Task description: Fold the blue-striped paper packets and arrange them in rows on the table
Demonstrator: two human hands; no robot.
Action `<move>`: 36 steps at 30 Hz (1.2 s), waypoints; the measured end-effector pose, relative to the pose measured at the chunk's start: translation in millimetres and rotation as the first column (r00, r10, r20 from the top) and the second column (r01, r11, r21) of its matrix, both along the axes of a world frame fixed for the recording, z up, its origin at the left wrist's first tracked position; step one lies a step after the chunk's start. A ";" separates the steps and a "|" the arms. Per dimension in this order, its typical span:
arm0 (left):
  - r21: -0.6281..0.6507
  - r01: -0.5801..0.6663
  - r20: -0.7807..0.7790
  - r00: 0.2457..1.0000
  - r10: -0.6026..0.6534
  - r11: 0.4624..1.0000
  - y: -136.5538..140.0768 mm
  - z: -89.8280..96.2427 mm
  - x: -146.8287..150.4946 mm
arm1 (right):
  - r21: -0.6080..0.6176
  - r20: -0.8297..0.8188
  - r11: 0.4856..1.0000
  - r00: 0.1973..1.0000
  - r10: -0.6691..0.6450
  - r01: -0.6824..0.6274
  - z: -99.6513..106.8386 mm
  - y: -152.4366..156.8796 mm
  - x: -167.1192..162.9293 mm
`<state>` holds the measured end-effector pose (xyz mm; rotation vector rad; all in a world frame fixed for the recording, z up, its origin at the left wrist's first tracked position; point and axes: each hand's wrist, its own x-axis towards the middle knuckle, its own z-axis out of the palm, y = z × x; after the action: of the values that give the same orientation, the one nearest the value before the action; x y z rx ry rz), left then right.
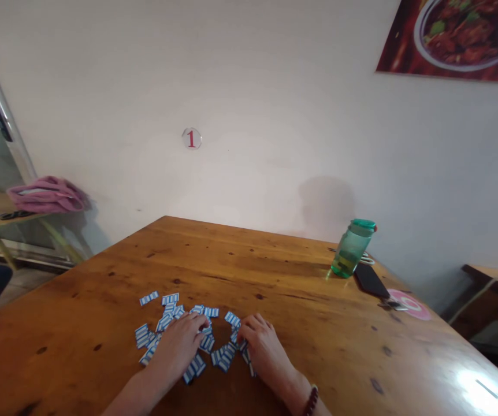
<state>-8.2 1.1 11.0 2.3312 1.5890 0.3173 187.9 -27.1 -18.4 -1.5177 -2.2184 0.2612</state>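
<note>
A loose heap of small cards with blue and white stripes (225,356) lies on the wooden table (249,271), some overlapping and a few apart. My left hand (182,338) rests palm down over the left part of the heap, its fingers loosely bent and its thumb apart from them. On the right side of the heap, my right hand (264,346) lies palm down with curved fingers touching the cards. Neither hand appears to grip a card, though both palms are hidden. One striped card (149,298) lies separate at the upper left.
A green bottle (352,249) stands at the back right, beside a black phone (371,281), a pink round disc (409,304) and what look like keys (393,304). Pink cloth (48,195) lies on another table at left. A wall (249,115) borders the far edge.
</note>
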 end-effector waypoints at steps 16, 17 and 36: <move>-0.008 -0.133 0.718 0.689 0.098 0.991 36.9 1.1 36.5 | 0.166 -0.333 0.932 0.908 -0.255 0.323 -10.1 16.2 26.9; -0.024 -0.140 0.759 0.642 0.109 0.990 39.6 -1.1 38.4 | 0.168 -0.333 0.930 0.907 -0.257 0.326 -9.4 16.3 27.9; -0.561 0.348 0.662 -0.356 0.659 0.751 33.9 -5.9 24.0 | -0.048 0.140 0.952 0.945 -0.294 0.303 21.4 30.3 -15.8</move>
<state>15.8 35.0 5.1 0.3438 0.6733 1.2211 172.0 3.3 3.0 -1.9327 -2.0535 0.1471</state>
